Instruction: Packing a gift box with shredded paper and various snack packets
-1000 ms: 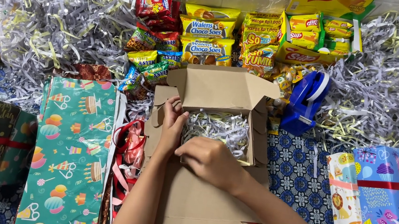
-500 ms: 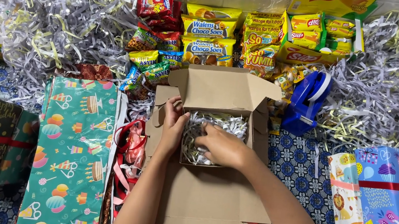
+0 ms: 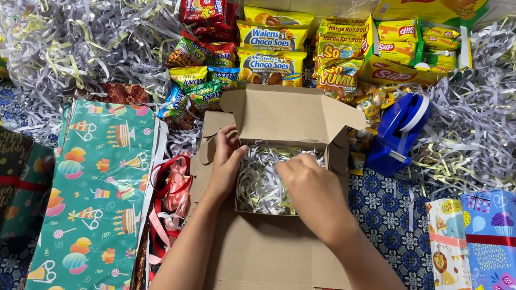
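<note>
My left hand (image 3: 225, 160) lies flat against the left wall of the open brown cardboard box (image 3: 289, 119), bracing it so it doesn't slide. My right hand (image 3: 314, 191) presses down into the white shredded paper filling (image 3: 259, 183) inside the box, fingers curled over it; whether they pinch any strands I cannot tell. The blue tape dispenser (image 3: 398, 132) sits just beside the box's right flap, handy.

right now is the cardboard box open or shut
Open: the cardboard box has its lid flap raised, shredded paper showing inside, both hands at it.
</note>
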